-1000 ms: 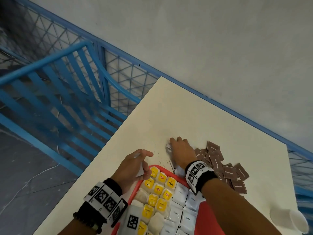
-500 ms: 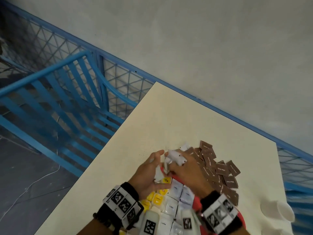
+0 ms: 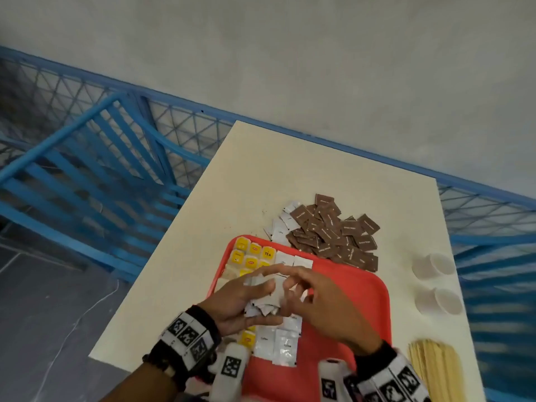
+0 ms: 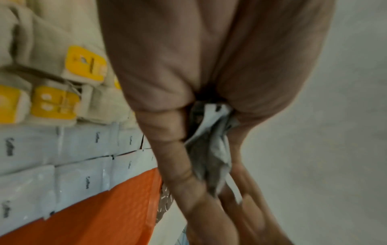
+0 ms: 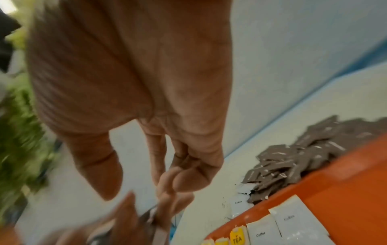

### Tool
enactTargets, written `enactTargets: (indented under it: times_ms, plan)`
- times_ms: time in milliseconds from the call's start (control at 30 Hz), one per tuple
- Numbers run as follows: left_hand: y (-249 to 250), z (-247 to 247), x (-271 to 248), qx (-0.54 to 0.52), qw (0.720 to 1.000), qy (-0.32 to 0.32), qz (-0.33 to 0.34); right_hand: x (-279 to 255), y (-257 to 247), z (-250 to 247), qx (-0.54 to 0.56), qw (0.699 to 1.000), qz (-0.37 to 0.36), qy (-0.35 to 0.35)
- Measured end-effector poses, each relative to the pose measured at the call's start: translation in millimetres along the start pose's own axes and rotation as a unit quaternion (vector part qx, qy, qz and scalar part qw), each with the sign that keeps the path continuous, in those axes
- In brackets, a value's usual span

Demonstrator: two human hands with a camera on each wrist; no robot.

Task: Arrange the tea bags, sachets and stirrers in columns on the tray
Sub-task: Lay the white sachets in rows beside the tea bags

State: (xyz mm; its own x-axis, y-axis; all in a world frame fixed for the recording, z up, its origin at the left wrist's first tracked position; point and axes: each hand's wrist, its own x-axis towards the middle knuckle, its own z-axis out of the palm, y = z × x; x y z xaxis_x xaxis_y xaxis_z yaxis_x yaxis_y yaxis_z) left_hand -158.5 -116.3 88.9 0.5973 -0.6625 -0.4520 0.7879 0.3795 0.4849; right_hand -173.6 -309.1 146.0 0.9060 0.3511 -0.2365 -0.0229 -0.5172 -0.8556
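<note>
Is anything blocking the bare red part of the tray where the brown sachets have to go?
Nothing visible. The tray is bare right of the white coffee sachets; the brown sachets lie on the table just beyond its far rim.

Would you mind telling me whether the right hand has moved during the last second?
Yes. The right hand pulled back from the brown sachets to over the tray.

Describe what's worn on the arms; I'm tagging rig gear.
Both forearms are bare, no sleeves. The left wrist has a black band with white panels of square black-and-white codes. The right wrist has the same. A white block with a code sits under the left wrist.
</note>
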Motion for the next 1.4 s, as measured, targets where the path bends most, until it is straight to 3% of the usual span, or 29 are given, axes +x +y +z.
enactTargets:
  times_ms: [100, 233, 467, 633, 733, 833, 933, 1000, 1067, 1200, 1300, 1400]
  plan:
    - [-1, 5, -19, 0.052, 0.998, -0.030, 0.001, -22, 0, -6, 0.087, 0.988, 0.033, 0.125]
    - [-3, 27, -32, 0.157, 0.987, -0.008, 0.046, -35, -5, 11, 0.136, 0.986, 0.051, 0.080]
    - [-11, 40, -44, 0.169, 0.978, 0.072, 0.103, -44, 10, 13, 0.247, 0.946, 0.111, 0.175]
    - [-14, 44, -36, 0.229, 0.950, 0.148, 0.154, -53, 14, 12, 0.324, 0.926, 0.118, 0.155]
    - [-12, 43, -31, 0.272, 0.936, 0.160, 0.158, -52, 11, 10, 0.300, 0.941, 0.114, 0.109]
    - [-13, 40, -30, 0.334, 0.920, 0.146, 0.142, -42, 7, 10, 0.195, 0.972, 0.068, 0.111]
    - [-14, 33, -32, 0.389, 0.904, 0.126, 0.124, -27, 6, 12, 0.147, 0.981, 0.060, 0.109]
    - [-14, 28, -33, 0.388, 0.904, 0.128, 0.130, -21, 5, 14, 0.150, 0.980, 0.062, 0.119]
    - [-16, 26, -34, 0.333, 0.916, 0.168, 0.148, -19, 7, 17, 0.180, 0.971, 0.076, 0.136]
    - [-29, 23, -37, 0.240, 0.937, 0.209, 0.143, -21, 18, 29, 0.219, 0.962, 0.131, 0.102]
    - [-46, 16, -38, 0.281, 0.933, 0.197, 0.109, -19, 27, 38, 0.259, 0.941, 0.159, 0.150]
    - [-58, 3, -46, 0.351, 0.918, 0.176, 0.060, -22, 41, 47, 0.243, 0.940, 0.188, 0.145]
